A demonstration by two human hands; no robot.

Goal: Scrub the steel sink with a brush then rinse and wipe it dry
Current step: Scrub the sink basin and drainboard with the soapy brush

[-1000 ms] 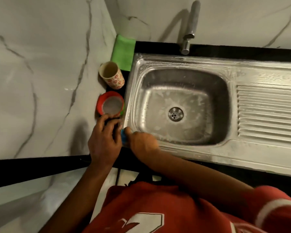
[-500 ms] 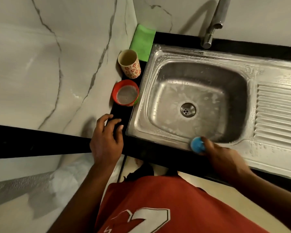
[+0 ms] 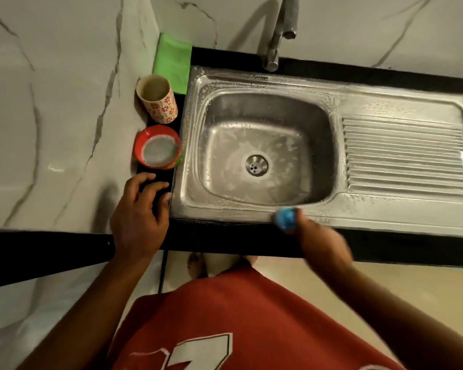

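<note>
Gripping blue brush [image 3: 286, 219] on sink's [image 3: 225, 209] front rim, right hand [image 3: 321, 243]; left hand [image 3: 141, 217] relaxed.

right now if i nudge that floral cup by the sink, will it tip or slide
The floral cup is tall and narrow, so it would probably tip rather than slide. It looks empty, so likely light. It stands by the green cloth, which might soften a fall.

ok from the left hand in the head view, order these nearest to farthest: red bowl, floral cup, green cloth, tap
Measured from the left hand:
1. Red bowl, just beyond the fingertips.
2. Floral cup, behind the bowl.
3. Green cloth, in the back corner against the wall.
4. Tap, far back, to the right.
</note>
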